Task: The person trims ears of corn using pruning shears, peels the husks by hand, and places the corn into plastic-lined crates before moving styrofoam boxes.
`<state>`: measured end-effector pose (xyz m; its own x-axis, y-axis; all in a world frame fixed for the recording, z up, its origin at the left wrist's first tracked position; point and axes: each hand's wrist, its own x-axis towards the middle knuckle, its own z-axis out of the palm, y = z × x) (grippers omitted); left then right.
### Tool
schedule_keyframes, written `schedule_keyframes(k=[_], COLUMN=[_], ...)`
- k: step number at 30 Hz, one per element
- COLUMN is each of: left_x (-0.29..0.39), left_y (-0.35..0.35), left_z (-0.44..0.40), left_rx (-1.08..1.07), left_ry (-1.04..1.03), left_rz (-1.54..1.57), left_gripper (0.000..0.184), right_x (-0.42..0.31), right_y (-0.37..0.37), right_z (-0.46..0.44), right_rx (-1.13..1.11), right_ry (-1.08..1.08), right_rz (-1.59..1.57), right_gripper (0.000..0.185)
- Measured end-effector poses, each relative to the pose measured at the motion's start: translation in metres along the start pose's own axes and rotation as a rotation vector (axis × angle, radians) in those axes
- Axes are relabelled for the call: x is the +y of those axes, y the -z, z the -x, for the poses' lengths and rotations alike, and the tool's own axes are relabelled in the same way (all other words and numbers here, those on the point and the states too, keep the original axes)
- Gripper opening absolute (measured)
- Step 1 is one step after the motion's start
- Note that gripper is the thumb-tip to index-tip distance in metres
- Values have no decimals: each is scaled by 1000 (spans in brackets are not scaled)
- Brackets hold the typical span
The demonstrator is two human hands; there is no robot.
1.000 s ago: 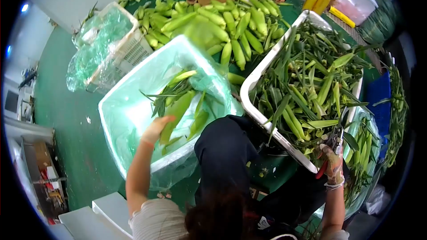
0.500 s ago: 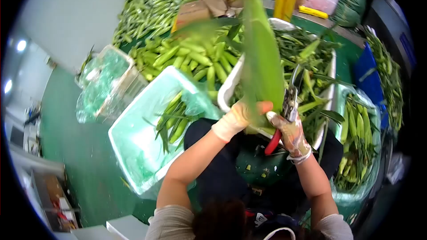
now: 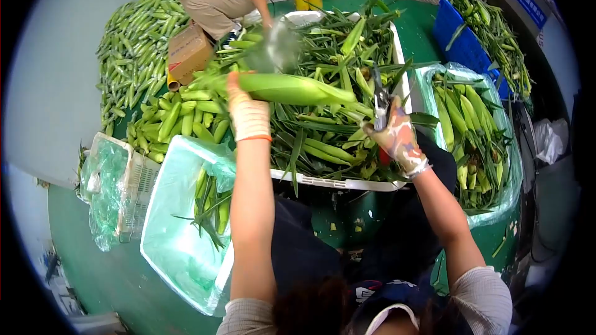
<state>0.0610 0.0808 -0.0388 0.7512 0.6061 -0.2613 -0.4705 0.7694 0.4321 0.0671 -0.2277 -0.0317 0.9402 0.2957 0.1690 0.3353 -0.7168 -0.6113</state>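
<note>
Above the left edge of the white crate (image 3: 347,183), I see the green corn ear (image 3: 295,89) swung level — upright a moment ago — with the left hand (image 3: 249,111) wrapping fingers round it; the right hand (image 3: 400,135) curls round shears (image 3: 380,98), now clear of it.

Grey ribbed sleeves (image 3: 482,299), orange-edged white glove (image 3: 251,121), patterned glove (image 3: 405,142), dark trousers (image 3: 301,236).

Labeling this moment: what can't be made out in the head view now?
Head view, all:
Left hand: most fingers, hidden by the corn.
Cutters: handles, mostly covered by the right hand.
White crate: bottom, buried under leaves.
Co-worker: head, mostly cut off by top edge.
Cardboard box: print, too small.
Pale smudge: too blurred to identify.
</note>
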Motion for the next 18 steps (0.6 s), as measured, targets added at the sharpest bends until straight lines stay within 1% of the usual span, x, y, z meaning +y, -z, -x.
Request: schedule_keyframes(k=[2,3,4,5,6,7,10,12,15,16,17,18], left_x=[14,13,10,7,4,0,-11,-19,-25,-24,-22,-17], left_y=[-3,-20,-21,-22,-22,-21,-12,-2,-2,-3,-3,-2], left_z=[-8,1,2,3,5,12,23,22,24,30,29,27], left_rx=[69,178,176,168,162,186,171,155,110,113,192,274], left_ry=[-123,-178,-171,-178,-185,-173,-169,-190,-345,-389,-336,-284], left_rz=[-31,-14,-26,23,75,28,-67,-59,-276,-337,-321,-304], left_gripper=[31,34,34,33,33,32,30,29,32,35,37,39], right_x=[-15,2,10,12,8,2,-18,-29,-6,-4,1,-3], right_y=[8,-11,-29,-46,-56,-65,-67,-60,-79,-84,-91,-80], right_z=[28,31,38,38,37,35,5,-11,-19,-15,-7,5], right_rx=[-151,-418,-566,-623,-598,-573,-459,-436,-419,-370,-401,-293], right_ry=[-80,-204,-199,-271,-284,-296,-208,-267,-245,-242,-244,-134], right_rz=[-80,-184,-401,-476,-532,-588,-681,-718,-663,-546,-502,-302], right_gripper=[68,65,87,101,94,88,68,68,47,46,43,41])
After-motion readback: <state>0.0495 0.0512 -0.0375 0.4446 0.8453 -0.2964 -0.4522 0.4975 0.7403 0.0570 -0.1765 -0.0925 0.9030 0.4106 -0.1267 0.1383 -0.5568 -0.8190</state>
